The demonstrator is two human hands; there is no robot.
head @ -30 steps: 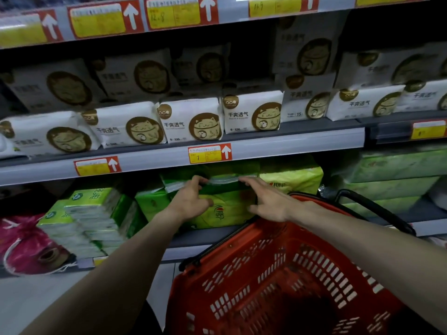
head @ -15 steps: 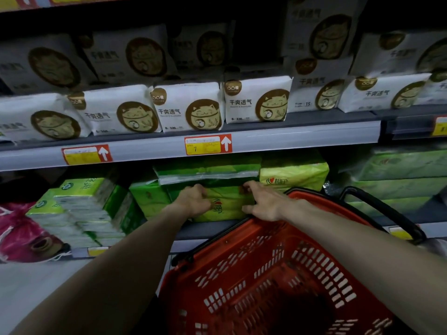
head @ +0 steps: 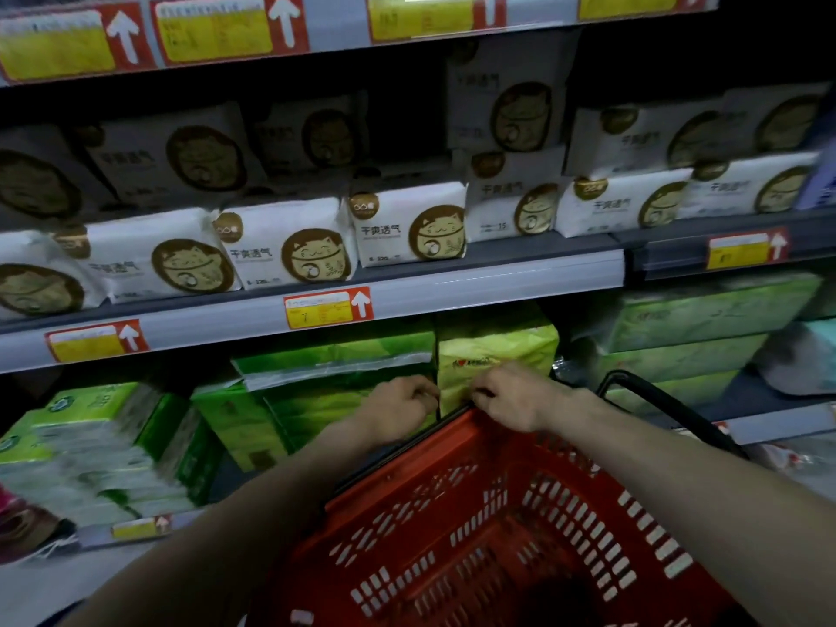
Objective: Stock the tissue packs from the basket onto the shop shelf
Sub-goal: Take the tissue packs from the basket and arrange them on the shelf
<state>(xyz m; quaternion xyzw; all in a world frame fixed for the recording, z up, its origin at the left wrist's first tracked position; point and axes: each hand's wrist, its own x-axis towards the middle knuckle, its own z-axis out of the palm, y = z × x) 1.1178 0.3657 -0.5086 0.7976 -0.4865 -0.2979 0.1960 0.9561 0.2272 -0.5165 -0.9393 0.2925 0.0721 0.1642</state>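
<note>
1 red basket sits nearest, its rim just below both hands. Right hand: fingers curled, pinching the front of the yellow-green tissue pack, which stands on the lower shelf. Left hand: fingers curled at that pack's left edge; grip cannot be confirmed. Dark green packs adjoin on the left. White cat-print packs line the shelf above.

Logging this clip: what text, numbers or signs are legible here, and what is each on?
"干爽透气": cat pack, and the packs beside it.
"15": second cat pack, lower edge.
"7": price tag on the shelf edge, beside a white up arrow.
Too blurred: the other tags, the red logo on the green pack, the packs' small print.
</note>
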